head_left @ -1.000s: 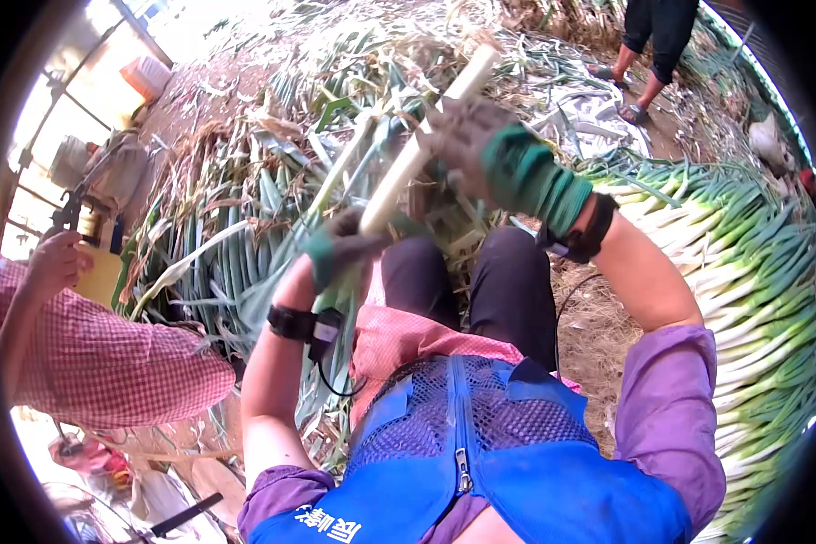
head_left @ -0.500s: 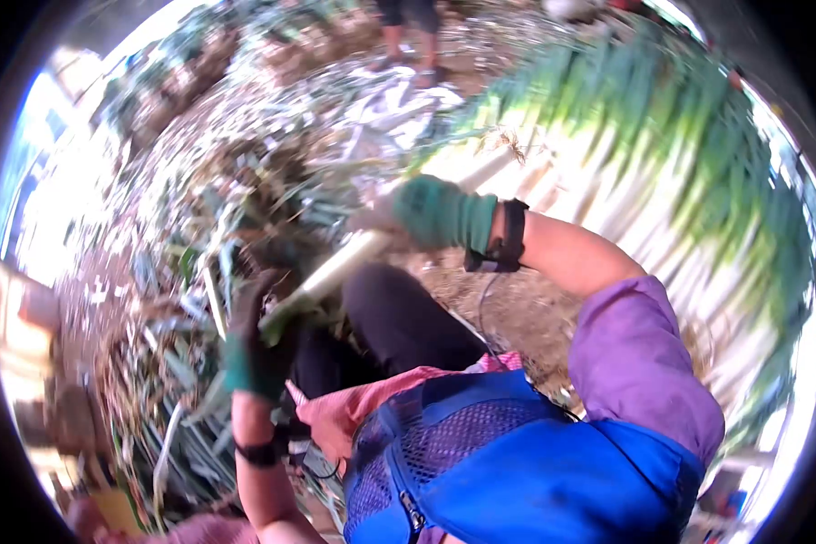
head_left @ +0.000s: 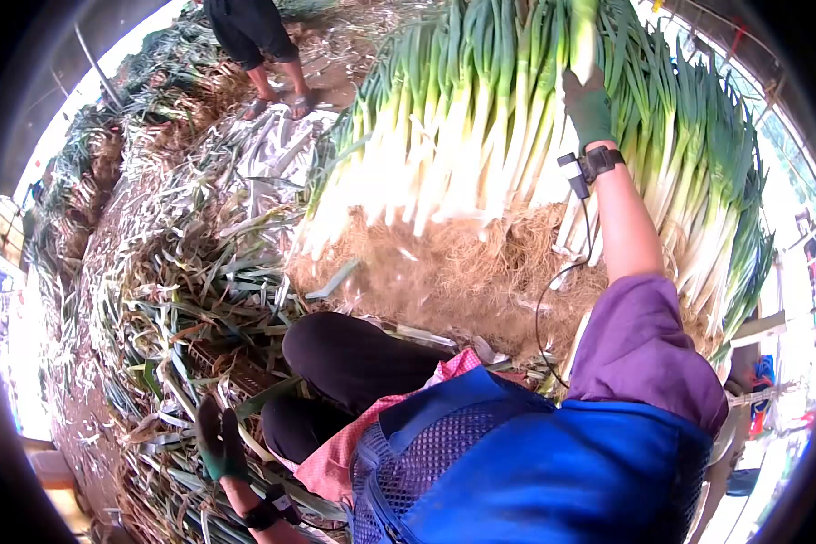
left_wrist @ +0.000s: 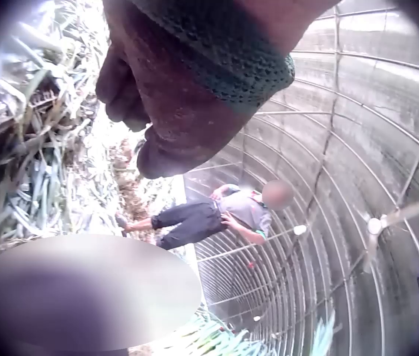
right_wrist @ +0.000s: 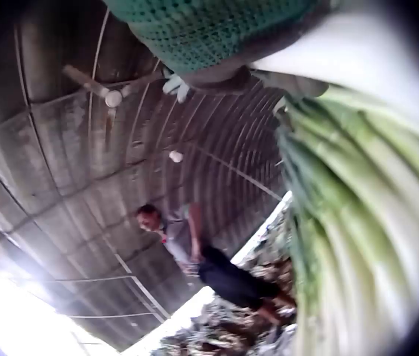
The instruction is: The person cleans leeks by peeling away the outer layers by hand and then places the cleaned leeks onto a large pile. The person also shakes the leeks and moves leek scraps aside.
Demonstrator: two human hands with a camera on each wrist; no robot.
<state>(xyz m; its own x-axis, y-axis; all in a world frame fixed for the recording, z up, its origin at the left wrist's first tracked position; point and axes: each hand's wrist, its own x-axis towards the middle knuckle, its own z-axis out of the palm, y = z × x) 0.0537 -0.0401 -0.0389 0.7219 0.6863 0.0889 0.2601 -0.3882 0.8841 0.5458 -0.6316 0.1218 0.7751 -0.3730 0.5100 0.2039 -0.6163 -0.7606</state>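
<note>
My right hand (head_left: 587, 107), in a green-cuffed glove with a dark palm, reaches far forward over a broad row of green onions (head_left: 480, 118). It grips one thick green onion (head_left: 585, 41) by its stalk; in the right wrist view that white stalk (right_wrist: 357, 55) runs out beside the glove. The row lies with green tops away and roots toward me. Low on the left, my left hand (head_left: 219, 444) is held with fingers loosely extended and nothing in them, above a heap of stripped leaves (head_left: 181, 335). The left wrist view shows its dark glove (left_wrist: 180, 104) from close by.
A person in dark trousers (head_left: 254, 36) stands beyond the heap. Brown roots and dirt (head_left: 426, 272) lie between my knees (head_left: 363, 354) and the row. A cable (head_left: 542, 317) hangs from my right wrist. Further onion piles (head_left: 72, 208) line the far left.
My body and view have turned right, toward the row. The right hand has carried the green onion over the row; the left hand has let go of it and dropped back low left.
</note>
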